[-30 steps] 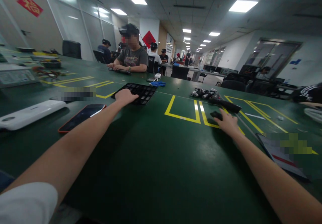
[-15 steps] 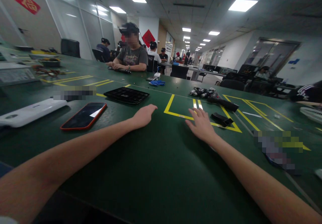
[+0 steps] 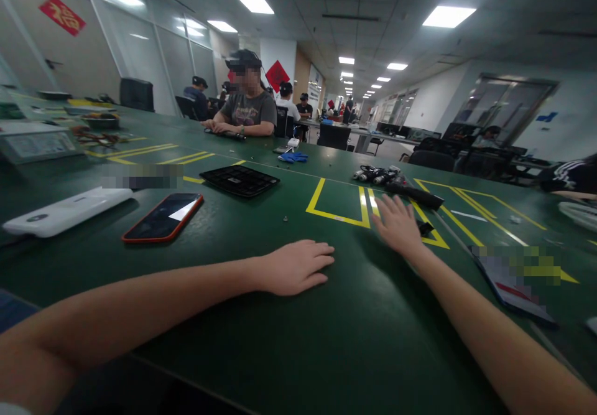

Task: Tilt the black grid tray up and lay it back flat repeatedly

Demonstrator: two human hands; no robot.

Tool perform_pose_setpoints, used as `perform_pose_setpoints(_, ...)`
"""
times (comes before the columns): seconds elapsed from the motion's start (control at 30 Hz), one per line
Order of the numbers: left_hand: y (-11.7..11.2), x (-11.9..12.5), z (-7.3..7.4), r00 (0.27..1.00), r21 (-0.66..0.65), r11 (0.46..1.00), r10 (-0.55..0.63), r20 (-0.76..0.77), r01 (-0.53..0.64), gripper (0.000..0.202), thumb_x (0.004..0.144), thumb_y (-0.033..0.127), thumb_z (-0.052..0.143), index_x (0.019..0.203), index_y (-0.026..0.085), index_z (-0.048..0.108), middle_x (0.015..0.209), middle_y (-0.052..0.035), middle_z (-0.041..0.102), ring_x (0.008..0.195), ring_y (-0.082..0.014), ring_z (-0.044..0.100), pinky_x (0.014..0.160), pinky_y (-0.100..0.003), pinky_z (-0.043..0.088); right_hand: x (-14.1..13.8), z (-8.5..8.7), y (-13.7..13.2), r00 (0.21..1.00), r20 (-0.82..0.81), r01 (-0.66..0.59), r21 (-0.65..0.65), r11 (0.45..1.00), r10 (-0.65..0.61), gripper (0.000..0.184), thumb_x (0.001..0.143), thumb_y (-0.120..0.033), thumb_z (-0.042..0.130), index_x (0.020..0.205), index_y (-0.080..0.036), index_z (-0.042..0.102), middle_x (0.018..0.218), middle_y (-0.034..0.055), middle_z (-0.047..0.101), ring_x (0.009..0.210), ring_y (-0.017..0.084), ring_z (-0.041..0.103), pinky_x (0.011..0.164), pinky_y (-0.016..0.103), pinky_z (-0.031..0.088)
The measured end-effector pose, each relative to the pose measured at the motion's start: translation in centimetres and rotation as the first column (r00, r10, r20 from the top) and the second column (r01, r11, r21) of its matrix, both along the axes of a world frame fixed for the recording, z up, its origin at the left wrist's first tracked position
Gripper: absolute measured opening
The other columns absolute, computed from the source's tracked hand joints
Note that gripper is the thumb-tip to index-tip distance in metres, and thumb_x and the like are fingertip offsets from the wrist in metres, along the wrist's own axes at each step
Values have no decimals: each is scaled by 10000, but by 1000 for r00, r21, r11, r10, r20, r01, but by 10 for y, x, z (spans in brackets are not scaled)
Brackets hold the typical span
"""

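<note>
Black object sits around 1 o'clock on the counter, mostly hidden by my right grip, so no clue on my feed what it is. It's at a corner of the yellow tape, probably since that marks its spot. Right fingers are spread, nothing visibly held. Left grip, 12 o'clock, is palm-down and relaxed, maybe just bracing.

On worktop: phone left, cable bundle right.
Tray behind phone; left hand before tape outline; right hand before bundle.
</note>
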State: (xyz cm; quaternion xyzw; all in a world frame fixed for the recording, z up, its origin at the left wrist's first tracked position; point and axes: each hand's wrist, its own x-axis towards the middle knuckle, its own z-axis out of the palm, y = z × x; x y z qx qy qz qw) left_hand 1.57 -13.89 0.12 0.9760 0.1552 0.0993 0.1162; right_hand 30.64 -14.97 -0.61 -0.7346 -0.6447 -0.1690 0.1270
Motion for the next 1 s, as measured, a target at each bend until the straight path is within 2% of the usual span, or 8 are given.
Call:
perform_pose_setpoints(0.1,-14,5,-1,1000,-68,998,-11,-25,9,380,911,328,438,1252,188,529,1387,-105,466,1285,-234,401,1058,-388,285,45,-7,-4,965,78,252,-24,968,-249,550,893,-467,276,1342,-186,424,1472,135,332,1358,386,228,1022,665,211)
perform_pose_setpoints(0.2,-2,7,0,998,2,999,54,12,-54,339,917,308,406,1199,188,551,1303,-108,526,1198,-237,470,1007,-379,326,71,-15,-7,935,-41,339,-179,924,-351,555,886,-464,263,1313,-161,447,1357,181,461,1226,378,418,948,574,362)
perform_pose_setpoints(0.37,48,1,5,883,223,856,466,51,-465,323,879,387,447,1025,129,575,1073,-188,573,973,-322,555,825,-426,417,75,-20,-4,932,-94,328,-194,925,-350,561,878,-440,266,1311,-124,434,1325,207,464,1182,388,436,923,479,396)
perform_pose_setpoints(0.43,63,-3,4,817,189,802,576,4,-567,279,872,383,461,935,135,570,973,-181,591,904,-322,575,778,-418,433,74,-20,-3,932,-94,327,-193,925,-349,566,878,-438,261,1311,-116,431,1312,210,472,1172,394,440,923,477,392)
perform_pose_setpoints(0.63,78,-14,2,835,-129,840,540,103,-527,152,775,223,594,661,183,503,731,-61,580,799,-229,587,761,-321,441,76,-22,-4,940,-84,313,-179,933,-331,558,876,-426,267,1303,-110,436,1269,208,503,1166,396,446,934,478,381)
perform_pose_setpoints(0.7,89,-18,9,755,-371,749,635,162,-549,128,741,196,611,651,180,522,665,-38,563,687,-192,579,660,-287,459,75,-21,-5,940,-91,309,-174,935,-328,553,874,-425,269,1299,-115,440,1278,211,497,1167,398,444,918,488,390)
perform_pose_setpoints(0.83,131,-38,37,428,-763,413,882,199,-497,122,739,170,578,638,167,510,551,-23,508,492,-136,511,486,-251,449,73,-19,-5,935,-116,314,-174,933,-336,548,873,-420,274,1296,-115,442,1292,219,484,1160,394,450,917,490,390)
perform_pose_setpoints(1.0,182,-74,57,286,-717,350,934,215,-602,239,778,184,531,577,194,401,441,39,347,427,-116,427,441,-215,371,74,-20,-2,932,-120,319,-178,931,-342,539,872,-415,293,1303,-126,438,1310,211,475,1165,389,451,945,489,371)
